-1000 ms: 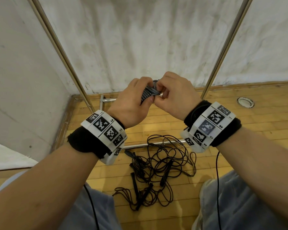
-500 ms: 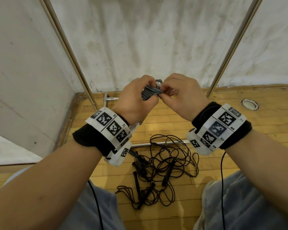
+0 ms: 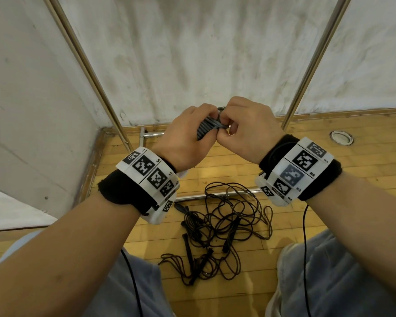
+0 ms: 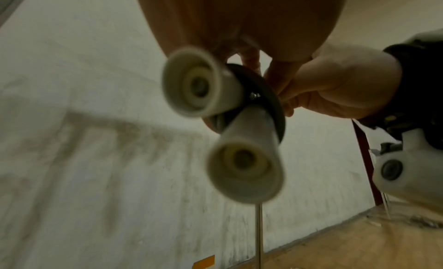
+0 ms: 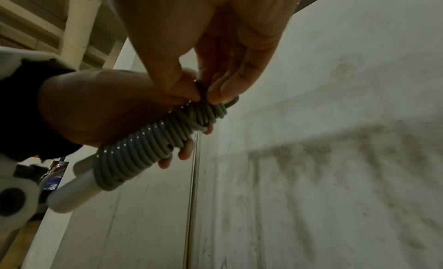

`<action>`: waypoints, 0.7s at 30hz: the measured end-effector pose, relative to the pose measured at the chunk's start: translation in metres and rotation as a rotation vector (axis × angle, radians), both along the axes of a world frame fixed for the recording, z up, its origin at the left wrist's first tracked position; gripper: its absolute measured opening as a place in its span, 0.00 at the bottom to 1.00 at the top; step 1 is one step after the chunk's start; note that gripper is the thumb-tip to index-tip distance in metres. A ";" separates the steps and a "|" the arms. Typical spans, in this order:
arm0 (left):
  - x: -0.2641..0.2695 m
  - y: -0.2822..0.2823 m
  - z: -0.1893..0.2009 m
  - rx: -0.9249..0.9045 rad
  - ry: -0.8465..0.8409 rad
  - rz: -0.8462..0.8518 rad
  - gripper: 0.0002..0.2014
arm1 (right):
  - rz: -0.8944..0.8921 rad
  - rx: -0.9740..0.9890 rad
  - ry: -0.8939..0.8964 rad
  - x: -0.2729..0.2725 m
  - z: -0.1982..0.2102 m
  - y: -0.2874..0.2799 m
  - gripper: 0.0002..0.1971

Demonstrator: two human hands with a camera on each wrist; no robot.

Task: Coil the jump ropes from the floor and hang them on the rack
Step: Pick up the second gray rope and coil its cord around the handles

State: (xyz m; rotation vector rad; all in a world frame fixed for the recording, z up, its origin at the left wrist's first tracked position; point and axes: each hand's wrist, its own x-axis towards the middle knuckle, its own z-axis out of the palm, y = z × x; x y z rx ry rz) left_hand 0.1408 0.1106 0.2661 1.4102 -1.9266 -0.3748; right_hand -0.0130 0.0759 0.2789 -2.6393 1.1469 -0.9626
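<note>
Room: corner with grey-white stained walls [image 3: 192, 53] and a yellow wood floor [image 3: 364, 170].
Rack: two shiny metal poles, left pole [image 3: 89, 72] and right pole [image 3: 313, 62], leaning up along the wall; low metal bars [image 3: 215, 196] down on the floor near the corner.
Floor plate: small round metal ring [image 3: 341, 137] set in the wood, far right, well apart from the ropes.
Grey rope [image 3: 206, 128]: wound tight, loop beside loop, around its two pale handles [image 4: 242, 159]; held up in the air in front of the wall, between both hands, not hung on the rack yet.
Left hand [image 3: 185, 143]: fingers curled around the grey bundle, gripping it from the side; fingertips [image 5: 184, 151] peeking out past the coils in the right wrist view.
Right hand [image 3: 249, 131]: thumb and fingers [image 5: 224, 89] pinching the top end of the grey rope, just where the last loops sit; touching the left hand.
Black ropes [image 3: 222, 227]: messy tangled pile on the floor, down between the knees, lying partly over one low metal bar; black handles mixed into the loops.
Wrists: black bands with white square-patterned tags [image 3: 151, 172] on both arms.
Legs: light blue trousers [image 3: 329, 282] at the bottom edge, either side of the black pile.
</note>
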 end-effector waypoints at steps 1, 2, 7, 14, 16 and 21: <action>0.000 0.000 0.001 0.025 0.039 -0.012 0.09 | 0.008 -0.006 -0.005 0.000 0.000 0.000 0.05; 0.000 0.001 0.002 0.051 0.077 -0.026 0.07 | 0.015 -0.015 -0.008 -0.001 0.000 0.001 0.05; 0.000 0.002 0.003 0.090 0.213 -0.039 0.07 | 0.032 -0.005 -0.060 0.001 -0.004 0.003 0.03; -0.001 0.003 0.003 0.152 0.229 -0.065 0.08 | 0.032 0.056 -0.073 0.001 -0.002 0.000 0.05; 0.000 0.004 0.004 0.174 0.190 -0.092 0.09 | 0.033 0.045 -0.054 0.000 -0.001 0.002 0.05; -0.005 0.004 0.007 0.188 0.269 -0.052 0.13 | 0.025 0.012 -0.110 -0.001 -0.003 0.003 0.04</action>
